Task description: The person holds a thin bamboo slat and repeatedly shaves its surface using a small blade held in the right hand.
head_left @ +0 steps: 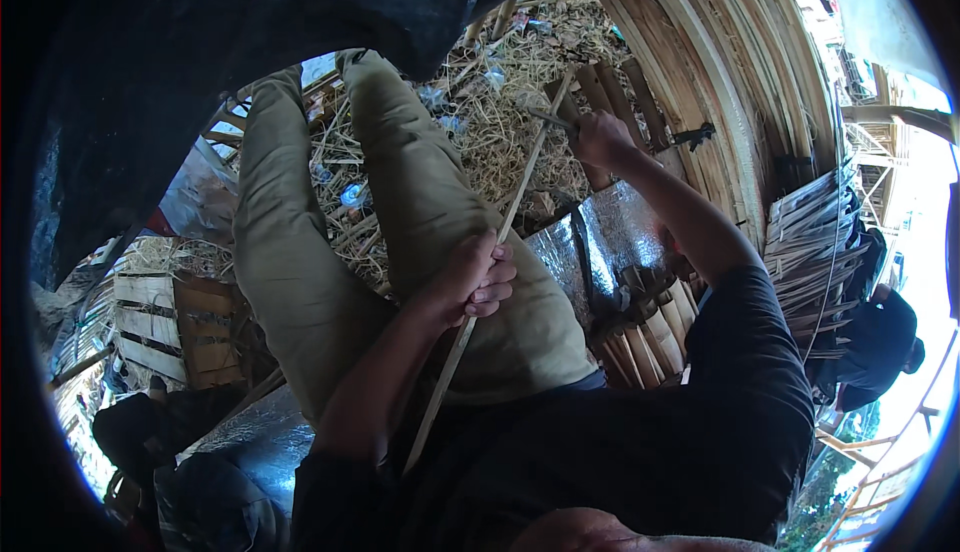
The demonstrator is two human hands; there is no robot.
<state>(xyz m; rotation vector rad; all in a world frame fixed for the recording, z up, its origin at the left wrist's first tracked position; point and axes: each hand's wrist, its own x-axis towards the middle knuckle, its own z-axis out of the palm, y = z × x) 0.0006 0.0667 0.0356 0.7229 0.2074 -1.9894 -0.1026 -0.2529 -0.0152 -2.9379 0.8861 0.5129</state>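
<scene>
A long, thin strip of bamboo or wood runs slantwise from my body, over my thigh, to above the littered ground. My left hand is wrapped round its middle, just over the thigh. Farther out and to the right, my right hand is closed round the handle of a knife. The blade lies against the strip close to its far end. How deep the edge sits in the strip is too small to tell. My legs in khaki trousers stretch away under the strip.
Straw-like shavings and plastic scraps cover the ground. A tall bundle of split slats stands at the right, near short bamboo pieces and a silver foil sheet. A slatted crate is at left; a person is at far right.
</scene>
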